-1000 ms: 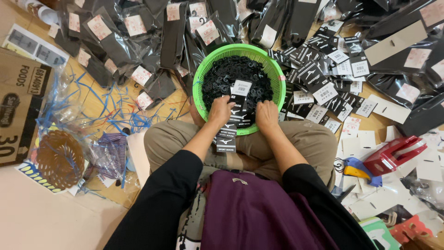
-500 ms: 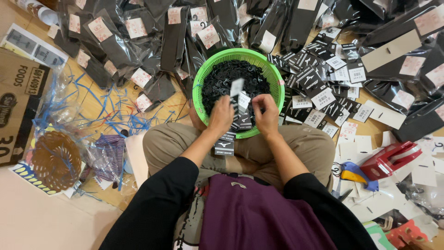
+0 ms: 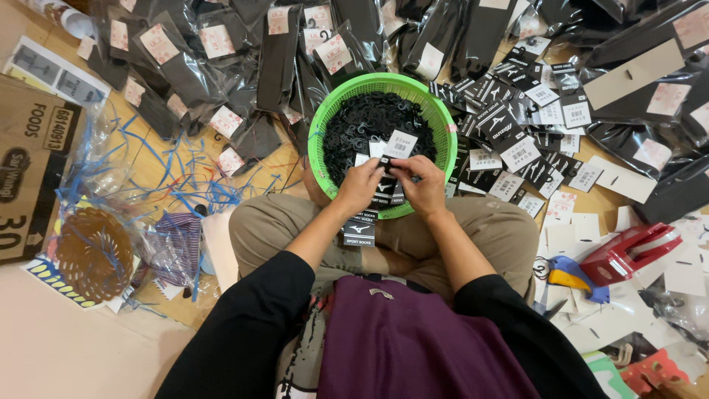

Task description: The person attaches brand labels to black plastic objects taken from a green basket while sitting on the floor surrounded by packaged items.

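Both hands had come up off the heap of hooks (image 3: pixel 362 122) and met over the near rim of the green basket (image 3: pixel 325 111), at about 6 o'clock of the bowl. A second back they lay flat on the pile with a card between them; half a second back they had already begun to close in. Left hand (image 3: pixel 360 186) was pinched shut on a small black-and-white card (image 3: pixel 382 193), right hand (image 3: pixel 426 185) pinched on the same card from the 3 o'clock side, fingers (image 3: pixel 405 164) bent over its top edge. I couldn't tell whether a hook was already between the fingertips; too small and black on black. A second white tag (image 3: pixel 399 144) lay loose on the hooks just past the hands, toward 12 o'clock. More cards hung stacked below the left wrist on the lap (image 3: pixel 360 230). My read: picking was done and the hands had gone over to fitting, card held up clear of the pile rather than resting on it. The basket hadn't shifted, and neither had the clutter around it: bagged black socks (image 3: pixel 214 66) from 9 to 1 o'clock, a spread of printed cards (image 3: pixel 517 133) at 2 to 3 o'clock, a red tagging tool (image 3: pixel 628 255) at 4 o'clock on the floor, blue plastic strips (image 3: pixel 185 174) at 9 o'clock.
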